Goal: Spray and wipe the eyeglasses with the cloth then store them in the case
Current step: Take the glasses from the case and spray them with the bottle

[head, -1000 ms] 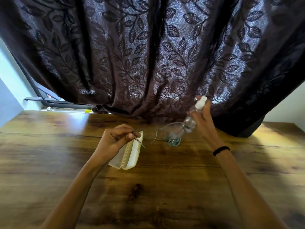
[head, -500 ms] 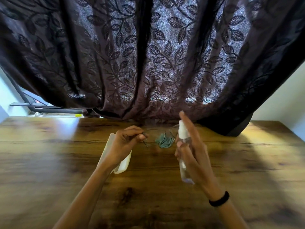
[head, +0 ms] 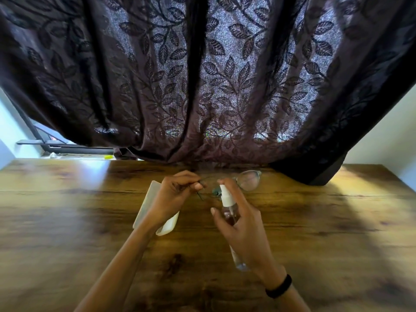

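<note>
The left hand [head: 173,194] is pinching one thin temple arm of the clear-rimmed, thin-framed eyeglasses [head: 248,180], holding them up above the table with the lenses reaching out toward one o'clock from that hand. The right hand [head: 243,226] is wrapping around a slim, clear plastic spray bottle with a white pump nozzle [head: 227,204], its index finger lying over the top of the nozzle, which is pointing away toward twelve o'clock at the lens nearer the left hand. That lens is largely hidden behind the nozzle and finger.

This looks like the spraying step, with wiping and storing not yet done. The next move calls for a press on the pump while the nozzle is aiming at a lens, then the same for the lens at one o'clock.

A small crumpled teal cloth [head: 216,192] is lying on the table just beyond the bottle, partly hidden by it. The pale cream hard-shell glasses case [head: 149,206] is sitting open under the left wrist, at about nine o'clock from the bottle.

The surface is a dark-grained, glossy wooden table [head: 337,233] catching patches of light. A dark brown curtain with a leaf pattern [head: 213,86] is hanging across twelve o'clock, its hem resting on the table's far edge, with pale wall at either side.
</note>
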### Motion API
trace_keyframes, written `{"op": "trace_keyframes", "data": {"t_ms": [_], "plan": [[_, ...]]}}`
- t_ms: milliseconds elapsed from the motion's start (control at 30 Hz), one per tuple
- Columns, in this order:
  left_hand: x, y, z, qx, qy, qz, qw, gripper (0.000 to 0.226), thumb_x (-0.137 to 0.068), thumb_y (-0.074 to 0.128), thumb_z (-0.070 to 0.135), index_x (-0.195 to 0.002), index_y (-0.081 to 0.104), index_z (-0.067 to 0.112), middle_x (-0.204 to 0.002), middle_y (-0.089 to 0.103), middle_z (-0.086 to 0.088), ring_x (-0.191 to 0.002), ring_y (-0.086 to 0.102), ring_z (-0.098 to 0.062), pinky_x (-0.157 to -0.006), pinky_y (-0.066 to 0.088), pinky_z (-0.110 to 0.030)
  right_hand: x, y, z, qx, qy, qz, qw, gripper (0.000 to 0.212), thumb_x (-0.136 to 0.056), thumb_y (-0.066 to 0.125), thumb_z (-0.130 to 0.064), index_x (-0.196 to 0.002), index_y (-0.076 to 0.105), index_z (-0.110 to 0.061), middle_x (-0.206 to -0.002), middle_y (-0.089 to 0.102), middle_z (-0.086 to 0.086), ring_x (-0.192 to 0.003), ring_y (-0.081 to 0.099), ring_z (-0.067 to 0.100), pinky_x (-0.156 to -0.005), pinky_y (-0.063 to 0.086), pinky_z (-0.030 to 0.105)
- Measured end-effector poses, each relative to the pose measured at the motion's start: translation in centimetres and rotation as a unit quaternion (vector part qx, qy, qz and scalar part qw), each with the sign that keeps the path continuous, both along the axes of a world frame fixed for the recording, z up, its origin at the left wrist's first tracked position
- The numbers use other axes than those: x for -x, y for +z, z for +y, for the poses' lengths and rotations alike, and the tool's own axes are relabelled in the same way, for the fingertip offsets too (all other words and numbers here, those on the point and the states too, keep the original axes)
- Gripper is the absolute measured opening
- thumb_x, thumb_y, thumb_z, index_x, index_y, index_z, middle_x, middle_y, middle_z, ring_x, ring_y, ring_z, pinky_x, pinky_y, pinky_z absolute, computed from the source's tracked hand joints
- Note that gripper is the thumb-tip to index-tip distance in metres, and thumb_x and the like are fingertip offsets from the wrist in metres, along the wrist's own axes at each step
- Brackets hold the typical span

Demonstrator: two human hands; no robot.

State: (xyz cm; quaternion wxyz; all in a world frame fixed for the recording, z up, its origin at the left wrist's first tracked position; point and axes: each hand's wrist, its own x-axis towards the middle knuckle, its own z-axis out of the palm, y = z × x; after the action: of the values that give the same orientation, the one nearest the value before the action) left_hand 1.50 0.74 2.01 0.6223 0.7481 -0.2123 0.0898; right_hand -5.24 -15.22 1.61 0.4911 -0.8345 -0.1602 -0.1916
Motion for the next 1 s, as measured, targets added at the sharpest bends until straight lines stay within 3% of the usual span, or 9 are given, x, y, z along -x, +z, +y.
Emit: {"op": "trace_keyframes", "data": {"t_ms": [133, 267, 367, 467, 600, 733, 833, 933, 1000], "plan": [[0.1, 0.2, -0.2, -0.008, 0.008, -0.004, 1.0, 0.025, -0.078, 0.056, -0.011, -0.102, 0.06, -0.006, -0.083, 0.059, -0.009, -0.077, 0.059, -0.001, -0.07, 0.051, -0.019, -0.1, 0.1, 0.1, -0.013, -0.005, -0.017, 1.0, 0.043, -0.085, 0.063, -0.013, -0.121, 0.047, -0.029, -0.063, 0.045, -0.012, -0.052, 0.044, 0.008, -0.047, 0.036, 0.016], [0.2, 0.2, -0.1, -0.011, 0.019, -0.009, 1.0, 0.017, -0.079, 0.056, -0.012, -0.093, 0.064, -0.013, -0.091, 0.06, -0.021, -0.085, 0.059, -0.033, -0.08, 0.05, -0.051, -0.1, 0.1, -0.5, -0.053, -0.025, -0.039, 0.998, 0.048, -0.084, 0.064, -0.013, -0.122, 0.043, -0.035, -0.064, 0.053, -0.007, -0.047, 0.046, 0.012, -0.042, 0.04, 0.022], [0.3, 0.2, 0.1, -0.009, 0.024, -0.009, 1.0, 0.016, -0.079, 0.057, -0.011, -0.093, 0.065, -0.011, -0.09, 0.06, -0.021, -0.087, 0.059, -0.037, -0.082, 0.048, -0.06, -0.1, 0.1, -1.9, -0.054, -0.059, -0.059, 0.995, 0.051, -0.084, 0.064, -0.015, -0.127, 0.042, -0.031, -0.07, 0.057, -0.005, -0.05, 0.051, 0.016, -0.042, 0.045, 0.027], [0.3, 0.1, 0.4, -0.021, 0.025, -0.004, 0.999, 0.019, -0.079, 0.058, -0.009, -0.095, 0.067, -0.004, -0.086, 0.06, -0.016, -0.085, 0.059, -0.03, -0.082, 0.048, -0.06, -0.4, 0.1, -3.9, -0.016, -0.113, -0.065, 0.991, 0.052, -0.083, 0.065, -0.013, -0.129, 0.042, -0.021, -0.072, 0.061, -0.001, -0.052, 0.055, 0.022, -0.046, 0.049, 0.036], [0.3, 0.1, 0.4, -0.027, 0.023, -0.001, 0.999, 0.025, -0.079, 0.058, -0.009, -0.099, 0.065, 0.005, -0.085, 0.062, -0.009, -0.084, 0.061, -0.025, -0.082, 0.049, -0.057, -0.6, -0.1, -5.9, -0.015, -0.15, -0.04, 0.988, 0.051, -0.082, 0.065, -0.012, -0.128, 0.044, -0.024, -0.072, 0.064, 0.008, -0.056, 0.059, 0.029, -0.051, 0.053, 0.046], [0.4, 0.1, 0.2, -0.03, 0.022, -0.001, 0.999, 0.022, -0.079, 0.058, -0.009, -0.099, 0.065, -0.001, -0.086, 0.061, -0.013, -0.086, 0.06, -0.027, -0.083, 0.049, -0.054, -0.5, -0.7, -6.8, -0.02, -0.191, -0.097, 0.976, 0.046, -0.082, 0.066, -0.012, -0.117, 0.045, -0.032, -0.071, 0.06, -0.01, -0.059, 0.059, 0.013, -0.05, 0.05, 0.023], [0.4, 0.2, 0.1, -0.034, 0.02, 0.0, 0.999, 0.021, -0.079, 0.058, -0.008, -0.099, 0.065, -0.003, -0.087, 0.061, -0.015, -0.086, 0.06, -0.027, -0.082, 0.05, -0.049, -0.8, -1.3, -7.3, -0.077, -0.186, -0.117, 0.973, 0.055, -0.081, 0.064, -0.018, -0.126, 0.036, -0.034, -0.076, 0.059, -0.015, -0.062, 0.059, 0.006, -0.052, 0.046, 0.008], [0.3, 0.3, 0.1, -0.04, 0.019, -0.005, 0.999, 0.023, -0.079, 0.058, -0.008, -0.1, 0.064, 0.001, -0.086, 0.061, -0.012, -0.082, 0.06, -0.011, -0.078, 0.052, -0.037, -1.2, -2.1, -8.0, -0.116, -0.171, -0.074, 0.976, 0.066, -0.082, 0.058, -0.025, -0.134, 0.02, -0.041, -0.106, 0.058, 0.011, -0.075, 0.059, 0.01, -0.069, 0.05, 0.018], [0.3, 0.2, 0.1, -0.042, 0.019, -0.006, 0.999, 0.022, -0.079, 0.058, -0.008, -0.099, 0.065, -0.003, -0.087, 0.06, -0.016, -0.082, 0.059, -0.013, -0.078, 0.051, -0.037, -1.4, -2.8, -8.4, -0.1, -0.176, -0.03, 0.979, 0.065, -0.085, 0.053, -0.028, -0.133, 0.013, -0.047, -0.127, 0.045, 0.026, -0.097, 0.057, 0.028, -0.087, 0.049, 0.035]]}}
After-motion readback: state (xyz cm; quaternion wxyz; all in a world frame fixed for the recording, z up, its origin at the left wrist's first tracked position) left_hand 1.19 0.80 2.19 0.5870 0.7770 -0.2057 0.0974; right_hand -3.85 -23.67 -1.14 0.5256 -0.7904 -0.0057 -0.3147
